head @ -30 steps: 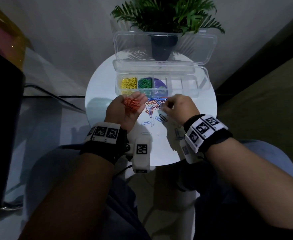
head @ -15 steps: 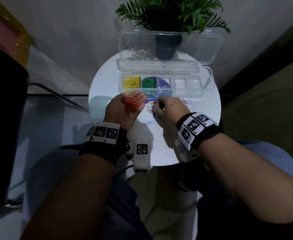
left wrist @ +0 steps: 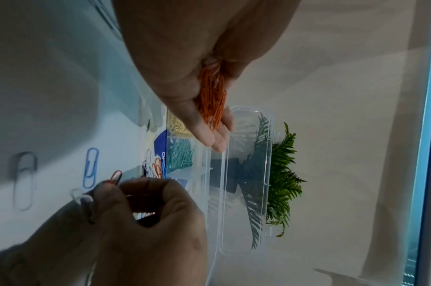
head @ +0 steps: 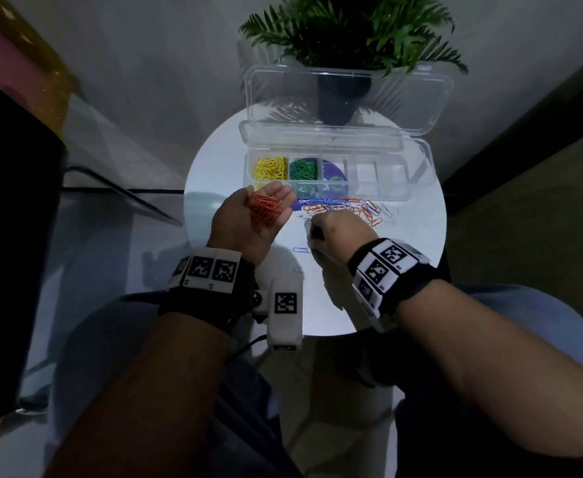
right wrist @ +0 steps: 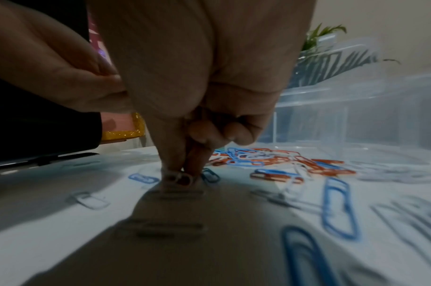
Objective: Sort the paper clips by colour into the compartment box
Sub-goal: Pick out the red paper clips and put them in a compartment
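My left hand [head: 245,219] lies palm up beside the box and carries a heap of orange paper clips [head: 265,210], which shows in the left wrist view as orange clips [left wrist: 211,96] along the fingers. My right hand [head: 312,236] is knuckles up on the white table and pinches one orange clip [left wrist: 115,177] between thumb and forefinger [right wrist: 175,166]. The clear compartment box [head: 386,193] has yellow clips [head: 271,167] in its leftmost cell and green clips [head: 303,170] in the second. A loose pile of orange, blue and white clips [head: 348,208] lies in front of the box.
The box's lid [head: 348,98] stands open at the back, with a potted plant [head: 345,39] behind it. A single blue clip [head: 301,250] and pale clips lie near my right hand. The round table's edge [head: 431,270] is close on the right.
My right hand has drawn left and toward me, away from the pile, and now pinches a clip near the left palm. The left hand has stayed palm up with its orange heap.
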Tool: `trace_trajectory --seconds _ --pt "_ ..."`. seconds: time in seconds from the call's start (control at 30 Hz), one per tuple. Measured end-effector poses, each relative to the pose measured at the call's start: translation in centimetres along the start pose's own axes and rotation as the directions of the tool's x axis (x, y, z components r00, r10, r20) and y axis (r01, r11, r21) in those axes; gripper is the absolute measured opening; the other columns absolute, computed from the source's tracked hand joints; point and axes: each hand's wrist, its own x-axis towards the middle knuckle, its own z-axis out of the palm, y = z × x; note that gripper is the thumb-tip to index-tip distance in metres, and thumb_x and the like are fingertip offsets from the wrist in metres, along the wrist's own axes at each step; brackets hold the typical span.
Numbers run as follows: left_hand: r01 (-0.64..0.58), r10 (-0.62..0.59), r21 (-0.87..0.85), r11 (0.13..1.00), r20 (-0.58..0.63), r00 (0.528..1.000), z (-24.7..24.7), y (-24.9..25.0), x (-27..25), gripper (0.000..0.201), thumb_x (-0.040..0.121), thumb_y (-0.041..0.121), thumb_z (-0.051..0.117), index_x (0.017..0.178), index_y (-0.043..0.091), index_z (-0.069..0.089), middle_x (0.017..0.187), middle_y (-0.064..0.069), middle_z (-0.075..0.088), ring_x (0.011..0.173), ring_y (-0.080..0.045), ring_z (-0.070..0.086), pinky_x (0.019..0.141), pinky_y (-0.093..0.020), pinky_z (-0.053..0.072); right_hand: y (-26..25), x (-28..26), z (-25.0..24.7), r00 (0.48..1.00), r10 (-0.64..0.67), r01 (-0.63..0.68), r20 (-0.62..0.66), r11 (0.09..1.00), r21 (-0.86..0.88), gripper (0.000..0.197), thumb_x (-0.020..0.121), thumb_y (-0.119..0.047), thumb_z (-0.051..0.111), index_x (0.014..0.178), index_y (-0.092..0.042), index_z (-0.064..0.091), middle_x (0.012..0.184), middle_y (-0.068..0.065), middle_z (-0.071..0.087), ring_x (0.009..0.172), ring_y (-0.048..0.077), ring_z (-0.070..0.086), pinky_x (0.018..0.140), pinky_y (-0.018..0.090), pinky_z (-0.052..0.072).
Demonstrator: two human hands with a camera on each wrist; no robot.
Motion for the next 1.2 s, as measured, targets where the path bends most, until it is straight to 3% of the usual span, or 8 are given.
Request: trace_trajectory --seconds 0.13,0.37,0.53,0.73,0.87,0.97,1.1,1.2 --pt "-0.005 0.005 -0.008 1.0 0.006 1.0 0.1 -0.2 0.0 0.046 0.102 0.025 0.023 0.088 0.004 0.061 0.081 -0.009 0.071 0.088 -0.019 0.064 0.077 -0.025 0.05 1.6 -0.6 0.3 0.996 0.051 -0.043 -0.068 0.992 0.12 0.019 0.083 -0.013 0.061 0.103 -0.011 0.061 0.104 0.011 0.066 0.101 0.03 0.058 0.084 0.033 0.045" --pt "0.0 0.0 0.009 1.0 0.035 0.999 0.9 -0.4 -0.2 0.041 0.1 0.023 0.026 0.088 0.004 0.061 0.092 -0.009 0.067 0.088 -0.017 0.064 0.076 -0.025 0.052 1.4 -0.4 0.6 0.989 0.039 -0.03 -0.143 0.997 0.067 0.018 0.084 -0.015 0.057 0.097 -0.01 0.069 0.109 0.012 0.058 0.097 0.029 0.059 0.085 0.036 0.049" --pt "-0.006 0.006 0.011 1.0 0.033 0.999 0.9 -0.5 -0.1 0.043 0.101 0.024 0.025 0.089 0.004 0.061 0.091 -0.01 0.067 0.087 -0.017 0.064 0.077 -0.025 0.05 1.4 -0.1 0.4 0.996 0.066 -0.06 -0.056 0.993 0.099 0.022 0.089 -0.019 0.05 0.099 -0.004 0.064 0.108 0.015 0.058 0.099 0.029 0.058 0.089 0.034 0.046" --pt "-0.005 0.004 0.011 1.0 0.014 1.0 0.5 -0.7 0.4 0.042 0.1 0.023 0.025 0.089 0.004 0.061 0.083 -0.008 0.071 0.086 -0.017 0.064 0.077 -0.026 0.05 1.4 -0.9 -2.2 0.961 0.135 0.008 -0.24 0.857 0.516 0.01 0.085 -0.015 0.062 0.076 -0.009 0.061 0.069 0.001 0.059 0.051 0.0 0.051 0.056 0.018 0.044" --pt "0.009 -0.009 -0.014 1.0 0.011 1.0 0.8 -1.1 0.7 0.043 0.101 0.024 0.026 0.094 0.0 0.06 0.094 -0.014 0.069 0.087 -0.021 0.063 0.082 -0.03 0.051 -0.7 -1.4 -4.5 0.968 0.052 0.127 -0.244 0.741 0.66 0.014 0.078 -0.01 0.071 0.076 -0.019 0.062 0.065 -0.007 0.055 0.062 0.012 0.055 0.067 0.033 0.053" --pt "0.032 -0.023 -0.123 0.992 0.075 0.997 1.2 -1.4 0.7 0.044 0.101 0.023 0.023 0.099 -0.005 0.057 0.094 -0.018 0.067 0.078 -0.023 0.068 0.071 -0.029 0.058 -2.6 -1.3 -4.6 0.975 -0.01 0.151 -0.222 0.766 0.625 0.009 0.078 -0.008 0.071 0.084 -0.005 0.066 0.065 -0.005 0.056 0.064 0.011 0.055 0.071 0.03 0.052" --pt "0.036 -0.021 -0.187 0.982 0.084 0.996 1.3 -1.5 0.6 0.038 0.101 0.017 0.024 0.085 -0.002 0.053 0.074 -0.012 0.063 0.053 -0.018 0.065 0.049 -0.018 0.052 -3.4 -1.4 -4.1 0.96 -0.057 0.188 -0.274 0.858 0.479 0.011 0.081 -0.015 0.069 0.09 -0.01 0.07 0.079 0.005 0.067 0.075 0.012 0.058 0.073 0.026 0.047" --pt "0.026 -0.015 -0.159 0.987 0.067 0.998 1.1 -1.5 0.9 0.037 0.102 0.017 0.025 0.089 -0.002 0.054 0.076 -0.015 0.068 0.065 -0.02 0.068 0.057 -0.026 0.058 -3.1 -1.6 -4.6 0.954 -0.039 0.198 -0.298 0.826 0.527 0.012 0.084 -0.017 0.066 0.093 -0.011 0.072 0.082 0.001 0.07 0.068 0.002 0.058 0.064 0.014 0.047"
